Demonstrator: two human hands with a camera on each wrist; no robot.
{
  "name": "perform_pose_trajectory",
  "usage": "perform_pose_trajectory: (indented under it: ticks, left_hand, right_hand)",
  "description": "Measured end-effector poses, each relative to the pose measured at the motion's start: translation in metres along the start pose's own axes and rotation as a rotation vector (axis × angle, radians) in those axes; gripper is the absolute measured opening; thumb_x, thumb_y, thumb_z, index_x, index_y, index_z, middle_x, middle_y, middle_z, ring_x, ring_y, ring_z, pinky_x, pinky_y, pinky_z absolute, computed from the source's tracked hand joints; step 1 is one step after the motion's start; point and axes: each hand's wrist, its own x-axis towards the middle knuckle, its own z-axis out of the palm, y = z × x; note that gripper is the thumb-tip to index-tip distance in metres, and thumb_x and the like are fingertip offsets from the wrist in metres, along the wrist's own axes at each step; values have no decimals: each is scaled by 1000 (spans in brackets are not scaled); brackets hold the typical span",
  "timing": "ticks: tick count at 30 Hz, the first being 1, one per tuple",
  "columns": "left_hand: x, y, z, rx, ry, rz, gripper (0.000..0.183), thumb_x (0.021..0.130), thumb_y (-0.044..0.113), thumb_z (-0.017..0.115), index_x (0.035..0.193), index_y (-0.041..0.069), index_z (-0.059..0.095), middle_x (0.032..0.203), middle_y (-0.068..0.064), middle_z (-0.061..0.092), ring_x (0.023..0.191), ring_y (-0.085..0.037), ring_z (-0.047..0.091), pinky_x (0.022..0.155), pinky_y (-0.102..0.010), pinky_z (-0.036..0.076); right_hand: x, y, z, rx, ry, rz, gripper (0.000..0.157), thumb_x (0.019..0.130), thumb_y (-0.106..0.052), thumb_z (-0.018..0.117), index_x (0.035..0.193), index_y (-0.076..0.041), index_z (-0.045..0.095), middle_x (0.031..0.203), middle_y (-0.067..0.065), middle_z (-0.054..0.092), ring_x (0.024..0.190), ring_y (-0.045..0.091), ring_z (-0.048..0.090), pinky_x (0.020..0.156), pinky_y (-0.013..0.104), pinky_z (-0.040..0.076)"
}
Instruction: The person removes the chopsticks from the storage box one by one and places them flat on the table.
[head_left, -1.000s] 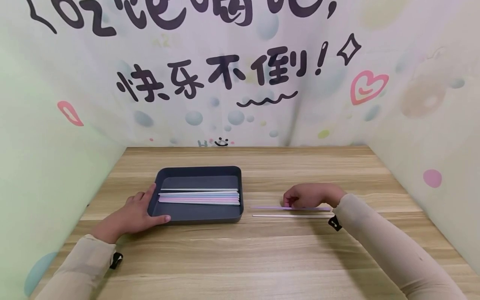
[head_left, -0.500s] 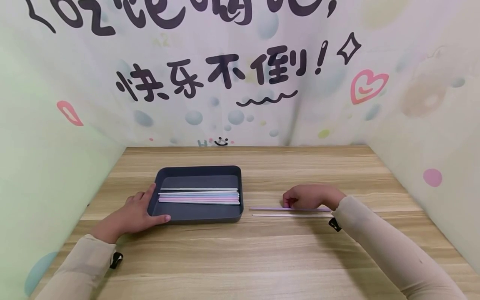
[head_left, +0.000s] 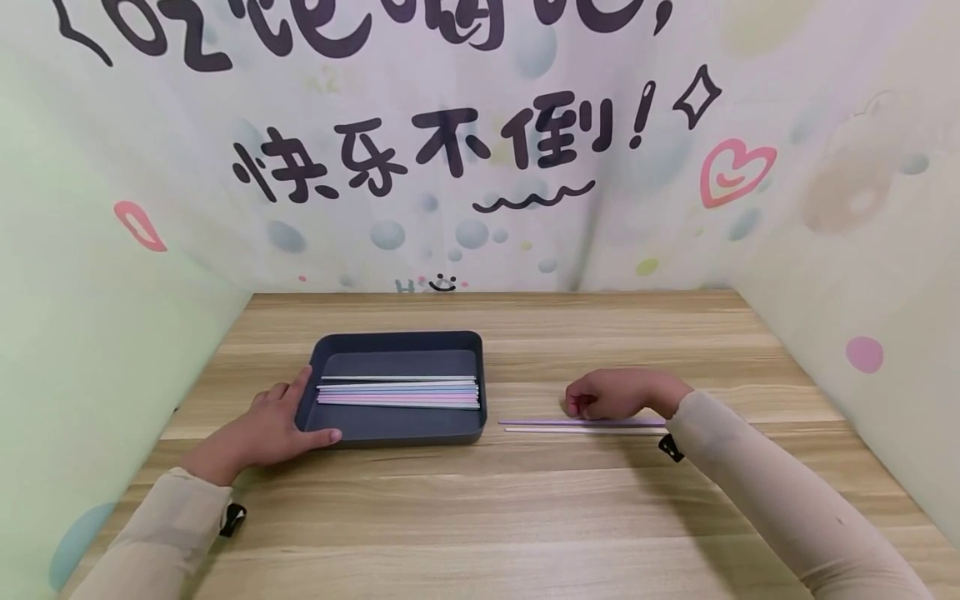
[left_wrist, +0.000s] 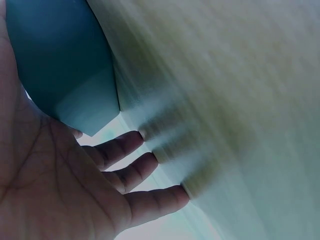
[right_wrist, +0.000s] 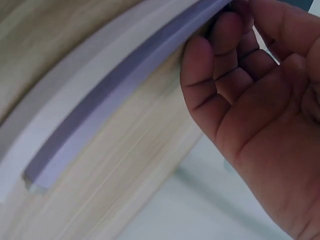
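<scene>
Left hand reads released to me, fingers straight against the tray at its left end; a bump there could slide it and stir the sticks inside. Right of it, on the bench, a purple stick lies just far of a white stick. Right hand: fingers curled at the purple one, pinching or merely touching, I can't tell. Too hard a nudge might roll or cross both.
</scene>
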Motion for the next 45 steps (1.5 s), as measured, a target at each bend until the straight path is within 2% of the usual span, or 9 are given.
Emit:
perform_pose_trajectory:
  ticks: [8, 16, 25, 32, 45]
  left_hand:
    - [0, 0, -1, 7, -4, -6, 124, 80, 73, 64, 154, -8, 8, 141, -45, 28, 126, -65, 28, 94, -72, 35]
    - [0, 2, -3, 22, 9, 2, 122, 80, 71, 66, 154, -8, 9, 139, -46, 30, 125, -65, 31, 94, -71, 36]
    - [-1, 2, -3, 16, 5, 2, 123, 80, 71, 66, 154, -8, 9, 140, -46, 29, 125, -67, 29, 93, -71, 36]
    - [-1, 1, -2, 13, -1, -8, 123, 79, 74, 64, 154, -7, 9, 141, -45, 28, 125, -66, 30, 94, -71, 36]
    - [-2, 3, -2, 13, 4, -2, 122, 80, 70, 66, 154, -8, 9, 140, -46, 29, 125, -66, 30, 93, -71, 37]
  right_hand:
    - [2, 3, -6, 82, -55, 1, 17, 91, 10, 52, 94, -5, 60, 74, -6, 51, 66, 6, 46, 65, 22, 39]
    - [2, 2, -9, 119, -71, 17, 15, 92, 8, 53, 96, -4, 60, 75, -5, 51, 68, 8, 46, 65, 23, 39]
    - [5, -10, -17, 24, -24, 27, 15, 91, 5, 56, 94, -8, 62, 82, -4, 55, 75, 11, 51, 70, 28, 43]
    - [20, -25, -27, -2, 0, -6, 11, 96, 1, 56, 101, -6, 62, 87, -4, 57, 83, 14, 53, 75, 30, 45]
    - [58, -61, -37, -60, 35, -33, 11, 97, -2, 57, 105, -4, 63, 90, -4, 58, 85, 14, 54, 76, 31, 45]
